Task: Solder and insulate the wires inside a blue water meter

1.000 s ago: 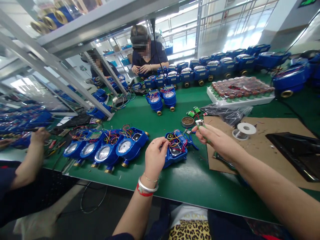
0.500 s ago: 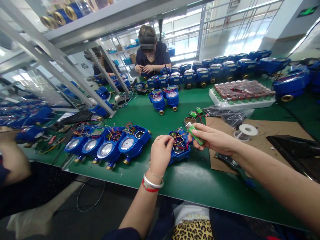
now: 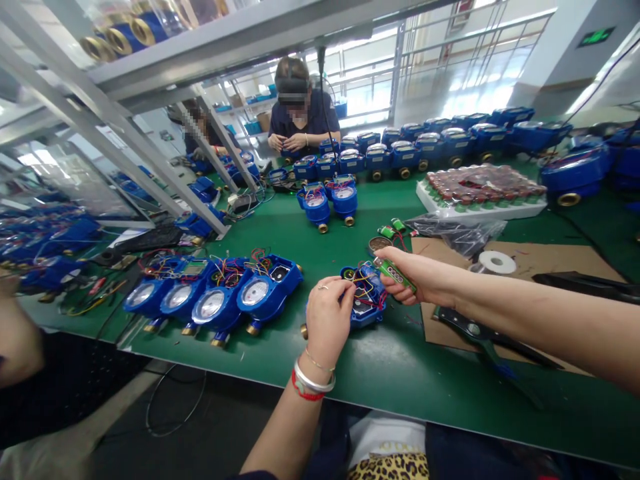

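Note:
An open blue water meter point(image 3: 367, 308) with coloured wires lies on the green table point(image 3: 400, 373) in front of me. My left hand point(image 3: 327, 320) pinches some of its wires at the left side. My right hand point(image 3: 417, 275) is closed round a green lighter point(image 3: 395, 272), its tip pointing at the meter's wires from the right.
Several blue meters point(image 3: 215, 297) lie in a row to the left, two more point(image 3: 330, 199) stand farther back. A solder spool point(image 3: 497, 262) sits on cardboard point(image 3: 540, 267) at right, beside a white tray point(image 3: 480, 200). A person point(image 3: 300, 117) works across the table; another person's arm point(image 3: 15, 340) is at far left.
My right hand has brought the green lighter down and left to the meter's wires. My left hand has kept its pinch on the wires. The arm at far left has drawn back.

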The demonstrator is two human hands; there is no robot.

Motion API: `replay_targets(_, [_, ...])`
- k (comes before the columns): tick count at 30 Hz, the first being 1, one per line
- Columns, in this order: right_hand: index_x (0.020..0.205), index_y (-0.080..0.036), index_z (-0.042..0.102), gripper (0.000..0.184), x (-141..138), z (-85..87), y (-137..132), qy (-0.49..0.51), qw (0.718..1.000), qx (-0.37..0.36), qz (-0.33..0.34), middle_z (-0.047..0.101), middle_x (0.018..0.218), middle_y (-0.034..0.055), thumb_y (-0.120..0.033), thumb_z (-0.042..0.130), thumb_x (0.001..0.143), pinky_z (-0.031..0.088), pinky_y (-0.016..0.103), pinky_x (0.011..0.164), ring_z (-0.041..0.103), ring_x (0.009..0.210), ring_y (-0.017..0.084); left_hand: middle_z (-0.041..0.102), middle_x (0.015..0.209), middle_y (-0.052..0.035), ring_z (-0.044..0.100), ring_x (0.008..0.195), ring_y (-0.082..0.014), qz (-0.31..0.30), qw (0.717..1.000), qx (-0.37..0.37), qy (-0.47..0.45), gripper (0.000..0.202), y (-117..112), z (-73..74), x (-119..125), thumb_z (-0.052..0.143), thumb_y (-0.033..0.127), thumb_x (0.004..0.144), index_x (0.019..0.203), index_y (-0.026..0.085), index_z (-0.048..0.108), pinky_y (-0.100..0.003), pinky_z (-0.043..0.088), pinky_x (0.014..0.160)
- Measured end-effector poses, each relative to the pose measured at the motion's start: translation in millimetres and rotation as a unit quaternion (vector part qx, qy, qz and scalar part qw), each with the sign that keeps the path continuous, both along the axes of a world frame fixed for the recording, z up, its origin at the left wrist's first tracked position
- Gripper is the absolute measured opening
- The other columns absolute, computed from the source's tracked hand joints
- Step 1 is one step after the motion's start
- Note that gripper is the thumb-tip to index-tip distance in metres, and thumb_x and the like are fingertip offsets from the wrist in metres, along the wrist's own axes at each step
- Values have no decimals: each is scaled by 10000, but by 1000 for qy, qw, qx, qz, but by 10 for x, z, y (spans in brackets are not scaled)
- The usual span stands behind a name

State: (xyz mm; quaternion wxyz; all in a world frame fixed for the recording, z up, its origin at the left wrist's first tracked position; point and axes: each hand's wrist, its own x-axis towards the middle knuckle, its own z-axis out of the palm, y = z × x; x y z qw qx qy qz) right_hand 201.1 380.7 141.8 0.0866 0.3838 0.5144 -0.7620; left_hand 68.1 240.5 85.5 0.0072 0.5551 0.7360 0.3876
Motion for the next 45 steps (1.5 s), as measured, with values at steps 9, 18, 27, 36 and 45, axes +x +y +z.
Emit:
replay_targets(9, [593,-177,384,472,-121,78,-78,-117,993,-17,21,263,484,-68,-503,267,914,170,137,336,214,350,33,705,942,-47,593,1042,-223,-12,1000,-4,0,112,-20,1,-19,566,214,897,880,199,676,-408,442,951])
replay_targets(18, [622,-170,404,428,-176,68,-150,-125,992,-32,-9,282,508,-65,-451,270,916,174,135,327,226,346,28,706,930,-47,599,1036,-231,-23,1000,0,2,114,-34,-1,-32,568,215,894,863,207,677,-419,444,950])
replay_targets(27, [653,-171,411,413,-171,59,-200,-111,992,-32,-45,294,505,-64,-456,276,918,183,142,334,233,345,31,705,928,-47,595,1039,-229,-24,1000,1,-1,109,-35,-8,-35,574,216,891,860,204,678,-417,441,956])
replay_targets(36, [658,-168,422,397,-162,31,-191,-107,992,-43,-59,333,514,-53,-453,300,906,208,143,342,257,352,35,701,922,-54,597,1021,-225,-18,1000,1,-1,121,-38,-4,-32,567,224,896,865,203,683,-411,451,939])
replay_targets(45, [662,-168,428,389,-154,21,-187,-93,992,-57,-65,343,517,-47,-436,295,910,226,142,341,260,354,40,704,923,-55,605,1013,-227,-17,1000,7,1,126,-33,-10,-36,567,224,895,862,206,688,-412,459,925])
